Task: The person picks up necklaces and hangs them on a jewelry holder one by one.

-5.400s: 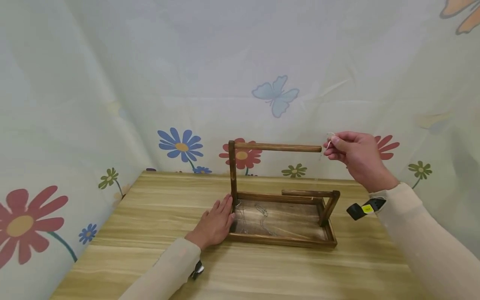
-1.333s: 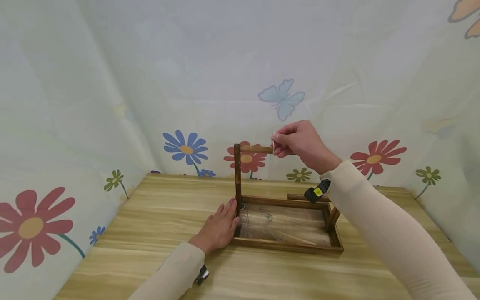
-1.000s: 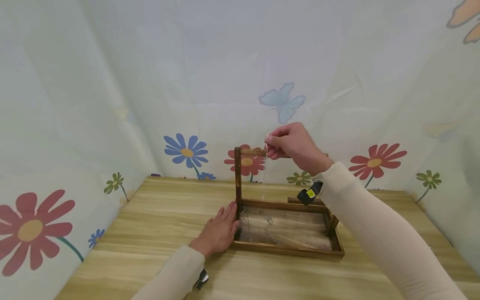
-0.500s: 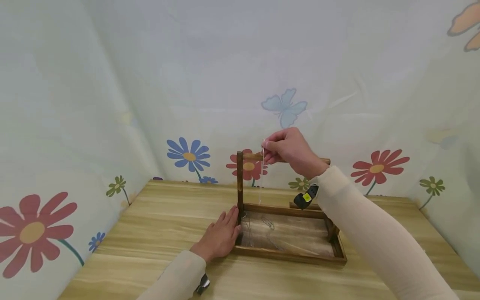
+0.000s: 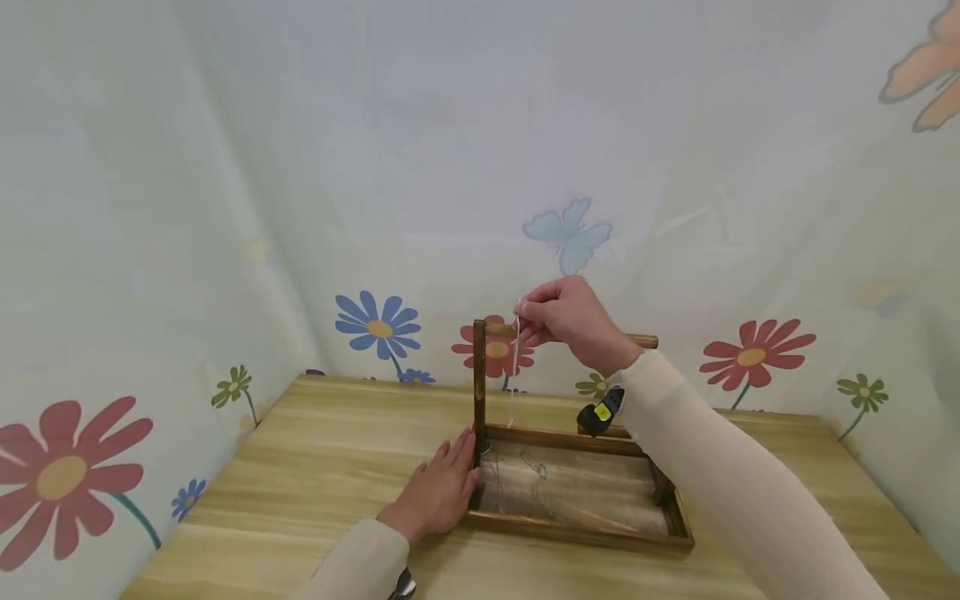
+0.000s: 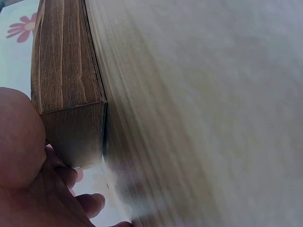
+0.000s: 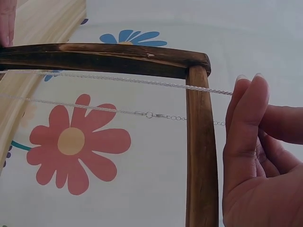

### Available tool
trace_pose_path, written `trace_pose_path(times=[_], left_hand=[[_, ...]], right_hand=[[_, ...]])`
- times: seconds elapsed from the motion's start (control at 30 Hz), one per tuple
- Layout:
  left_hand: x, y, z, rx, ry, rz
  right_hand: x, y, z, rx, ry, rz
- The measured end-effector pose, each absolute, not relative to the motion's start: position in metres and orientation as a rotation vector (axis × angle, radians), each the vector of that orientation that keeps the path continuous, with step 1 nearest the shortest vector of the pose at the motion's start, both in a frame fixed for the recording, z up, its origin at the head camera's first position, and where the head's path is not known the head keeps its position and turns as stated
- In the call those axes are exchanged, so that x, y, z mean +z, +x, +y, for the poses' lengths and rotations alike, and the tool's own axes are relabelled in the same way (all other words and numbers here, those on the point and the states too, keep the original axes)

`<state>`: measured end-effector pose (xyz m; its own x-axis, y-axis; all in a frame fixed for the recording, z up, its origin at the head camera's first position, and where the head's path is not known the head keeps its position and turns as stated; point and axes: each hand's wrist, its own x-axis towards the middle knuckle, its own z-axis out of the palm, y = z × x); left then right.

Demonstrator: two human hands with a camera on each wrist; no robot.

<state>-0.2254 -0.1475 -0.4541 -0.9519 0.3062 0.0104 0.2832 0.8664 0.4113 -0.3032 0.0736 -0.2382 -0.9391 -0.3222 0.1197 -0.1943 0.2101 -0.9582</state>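
Note:
A dark wooden jewellery stand has a tray base (image 5: 585, 536), a tall left post (image 5: 480, 387) and an upper bar (image 5: 643, 341). My right hand (image 5: 570, 325) pinches a thin silver chain necklace (image 7: 123, 81) between thumb and fingers, just above the bar's left part. In the right wrist view, one strand crosses in front of the bar and the other passes behind it; a clasp shows on the rear strand. The necklace hangs down towards the tray. My left hand (image 5: 438, 492) lies with extended fingers against the tray's left end, touching the wood.
More fine chains (image 5: 536, 471) are at the tray's left half. A lower bar is mostly hidden by my right wrist. The stand rests on a light wood-grain table (image 5: 337, 450). Behind it hangs a pale cloth (image 5: 420, 150) printed with flowers and butterflies.
My right hand has brought the necklace from the upper bar's free right end leftward along it, then slightly lower. My left hand has stayed against the stand. The head view has tilted up a little.

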Motion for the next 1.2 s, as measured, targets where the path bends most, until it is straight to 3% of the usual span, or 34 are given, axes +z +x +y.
trace_pose_path(times=[1.2], left_hand=[[-0.4516,-0.2214,-0.149,0.614,0.462,2.959]], right_hand=[[-0.244,-0.2961,0.0679,-1.667,-0.522,2.586]])
